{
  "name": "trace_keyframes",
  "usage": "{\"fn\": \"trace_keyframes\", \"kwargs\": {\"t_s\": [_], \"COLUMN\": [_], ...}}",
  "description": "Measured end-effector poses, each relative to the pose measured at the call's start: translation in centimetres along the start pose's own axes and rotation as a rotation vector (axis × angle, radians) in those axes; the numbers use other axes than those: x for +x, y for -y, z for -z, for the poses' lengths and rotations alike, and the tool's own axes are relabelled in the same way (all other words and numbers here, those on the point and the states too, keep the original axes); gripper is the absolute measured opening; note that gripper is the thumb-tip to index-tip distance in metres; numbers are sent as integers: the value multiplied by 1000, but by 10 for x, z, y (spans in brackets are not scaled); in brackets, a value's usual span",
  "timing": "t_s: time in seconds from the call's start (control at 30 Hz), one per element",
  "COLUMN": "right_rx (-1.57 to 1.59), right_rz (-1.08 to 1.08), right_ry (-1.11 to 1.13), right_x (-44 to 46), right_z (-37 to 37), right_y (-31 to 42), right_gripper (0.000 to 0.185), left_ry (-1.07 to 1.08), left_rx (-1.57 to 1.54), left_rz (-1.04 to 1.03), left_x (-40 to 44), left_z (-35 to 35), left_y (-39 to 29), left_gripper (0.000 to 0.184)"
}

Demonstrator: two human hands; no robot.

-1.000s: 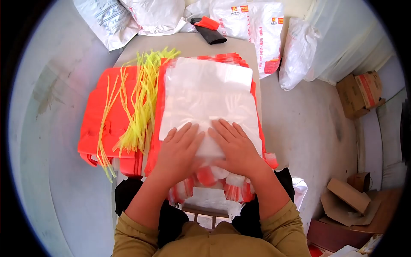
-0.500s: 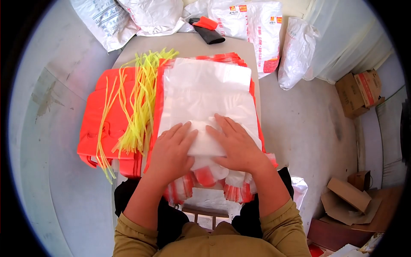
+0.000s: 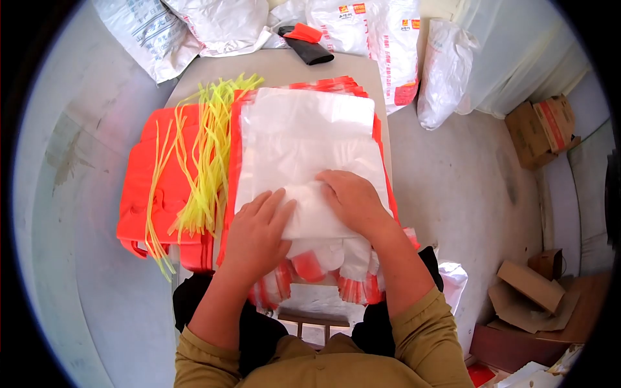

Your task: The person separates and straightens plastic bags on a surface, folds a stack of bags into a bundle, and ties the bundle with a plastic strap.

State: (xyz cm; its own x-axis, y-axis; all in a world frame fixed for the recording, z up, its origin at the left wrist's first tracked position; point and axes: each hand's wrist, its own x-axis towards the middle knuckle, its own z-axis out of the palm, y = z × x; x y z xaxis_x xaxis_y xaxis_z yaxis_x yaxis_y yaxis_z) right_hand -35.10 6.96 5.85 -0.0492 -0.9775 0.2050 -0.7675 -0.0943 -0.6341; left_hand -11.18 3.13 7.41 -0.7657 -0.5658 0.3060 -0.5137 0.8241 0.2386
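Observation:
A stack of clear plastic bags with red edges lies in front of me, and the front of the top bag is folded over. My left hand rests on the fold's left side with fingers stretched out and slightly apart. On the right side, my right hand has its fingers bent together on the top plastic bag; the thumb is hidden under the hand. Red-and-clear bag ends hang over the near edge. Left of the stack, yellow strips lie partly over folded red bags.
The table shows behind the stack. On it lies a black and red roll. White sacks stand beyond the far edge. Cardboard boxes are on the right, with an opened carton nearer me.
My right hand's spread fingers have bent and drawn together on the bag, and its thumb has gone out of sight. My left hand stays nearly in place. The view has shifted slightly.

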Motion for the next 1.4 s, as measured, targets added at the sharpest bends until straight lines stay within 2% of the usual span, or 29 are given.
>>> {"fn": "trace_keyframes", "kwargs": {"t_s": [0.07, 0.17, 0.27, 0.37, 0.47, 0.57, 0.67, 0.87, 0.97, 1.07, 1.17, 1.27, 1.4], "right_rx": [11, -148, -198, -176, -197, -254, -345, -275, -216, -119, -74, 171, 411], "right_rz": [-67, -41, 163, 127, 277, 240, 200, 203, 146, 34, 49, 81, -180], "right_ry": [47, 36, -246, -120, 66, 173, 221, 242, 285, 400, 426, 364, 364], "right_x": [2, 4, 3, -2, -20, -46, -56, -65, -69, -72, -76, -81, -84], "right_z": [0, -1, -8, -4, 14, 30, 35, 50, 63, 78, 87, 95, 109], "right_y": [1, 2, -5, -4, 21, 30, 6, -8, -2, 5, 5, -12, -17], "right_gripper": [18, 16, 14, 25, 44, 56, 60, 55, 49, 53, 53, 47, 56], "left_ry": [9, -8, -20, -52, -86, -121, -123, -93, -128, -77, -21, -54, -28], "left_rx": [-7, -17, -12, -19, -51, -93, -99, -234, -499, -568, -601, -633, -737], "left_rz": [2, -8, -12, -19, -8, 13, 20, 29, 92, 47, 77, 111, 201], "left_x": [-2, -4, -5, -5, -5, -5, -5, -6, -6, -10, -11, -12, -10], "left_z": [0, -1, 1, 0, -1, -1, 2, 12, 13, 5, 8, 8, 14], "left_y": [0, 1, 0, 4, 8, 12, 13, 19, 19, 22, 17, 18, 17], "left_gripper": [60, 57, 55, 53, 50, 47, 45, 39, 34, 29, 26, 26, 24]}}
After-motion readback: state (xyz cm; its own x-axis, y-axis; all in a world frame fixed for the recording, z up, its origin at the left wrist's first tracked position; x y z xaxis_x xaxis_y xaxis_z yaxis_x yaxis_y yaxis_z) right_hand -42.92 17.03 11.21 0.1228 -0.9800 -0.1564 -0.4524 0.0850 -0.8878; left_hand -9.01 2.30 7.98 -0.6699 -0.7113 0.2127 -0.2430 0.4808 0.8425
